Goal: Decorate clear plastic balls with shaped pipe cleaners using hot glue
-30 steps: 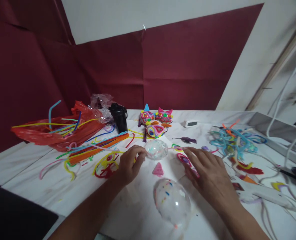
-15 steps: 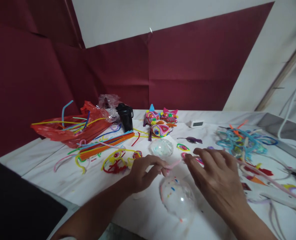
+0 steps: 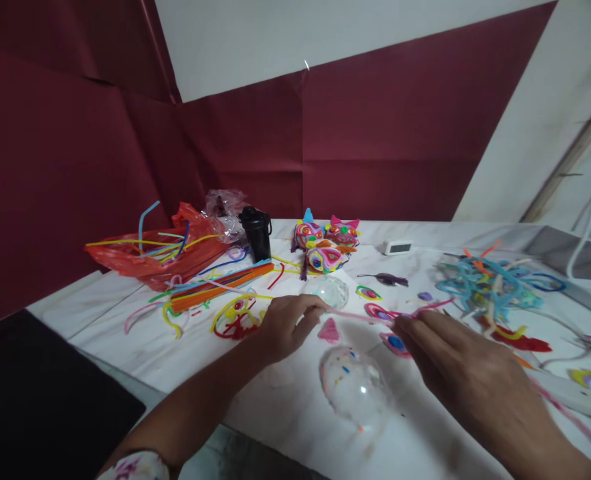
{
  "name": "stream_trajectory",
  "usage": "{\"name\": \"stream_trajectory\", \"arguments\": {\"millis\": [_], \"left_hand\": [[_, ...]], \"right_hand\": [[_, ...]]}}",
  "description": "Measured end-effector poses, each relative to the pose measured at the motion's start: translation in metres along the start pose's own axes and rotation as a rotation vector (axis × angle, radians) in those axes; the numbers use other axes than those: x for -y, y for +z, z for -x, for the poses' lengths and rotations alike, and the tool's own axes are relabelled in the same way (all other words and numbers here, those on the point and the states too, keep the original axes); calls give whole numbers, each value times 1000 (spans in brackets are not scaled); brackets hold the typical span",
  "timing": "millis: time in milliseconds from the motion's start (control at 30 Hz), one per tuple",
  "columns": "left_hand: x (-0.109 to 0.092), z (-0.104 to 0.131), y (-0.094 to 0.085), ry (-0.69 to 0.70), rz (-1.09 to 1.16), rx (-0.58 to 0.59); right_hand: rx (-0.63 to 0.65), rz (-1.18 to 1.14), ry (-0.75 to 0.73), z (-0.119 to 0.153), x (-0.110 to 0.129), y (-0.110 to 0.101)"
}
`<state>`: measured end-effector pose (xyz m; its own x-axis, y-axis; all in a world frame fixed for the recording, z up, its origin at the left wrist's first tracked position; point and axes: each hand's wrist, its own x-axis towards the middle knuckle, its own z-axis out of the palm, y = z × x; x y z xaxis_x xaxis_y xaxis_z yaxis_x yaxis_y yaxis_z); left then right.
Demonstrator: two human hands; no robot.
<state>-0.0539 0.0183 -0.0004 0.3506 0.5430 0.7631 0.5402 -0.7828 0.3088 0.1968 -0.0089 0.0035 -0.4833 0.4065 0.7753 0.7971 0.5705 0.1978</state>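
Note:
A pink pipe cleaner [image 3: 358, 315] stretches between both hands above the table. My left hand [image 3: 292, 325] pinches its left end between thumb and fingers. My right hand [image 3: 455, 353] has its fingers closed on the strand farther right, and its fingertips are partly hidden. Below the strand lie a pink triangle [image 3: 329, 331] and a blue-centred eye shape [image 3: 396, 344]. A clear plastic dome [image 3: 355, 388] with coloured specks rests nearer the front. Another clear dome [image 3: 329, 291] sits just behind my left hand.
Three decorated heads [image 3: 326, 256] stand at the back beside a black bottle [image 3: 256, 233]. A red bag [image 3: 150, 257] and a bundle of pipe cleaners [image 3: 220, 290] lie left. Tangled blue pipe cleaners [image 3: 495, 283] and a cable occupy the right.
My right hand has moved right and lower, away from my left, and more of the pink strand shows between them. The pink triangle is now uncovered. The view has shifted slightly.

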Motion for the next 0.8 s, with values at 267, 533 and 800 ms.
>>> {"name": "stream_trajectory", "arguments": {"millis": [267,533,800], "left_hand": [[-12,-3,-2,-99,20,28],[-35,-2,-14,35,30,112],[-25,1,-17,-1,-60,97]], "right_hand": [[-155,-128,9,-12,4,-16],[-109,105,-93,-28,10,-13],[-25,-28,-126,-27,11,-7]]}}
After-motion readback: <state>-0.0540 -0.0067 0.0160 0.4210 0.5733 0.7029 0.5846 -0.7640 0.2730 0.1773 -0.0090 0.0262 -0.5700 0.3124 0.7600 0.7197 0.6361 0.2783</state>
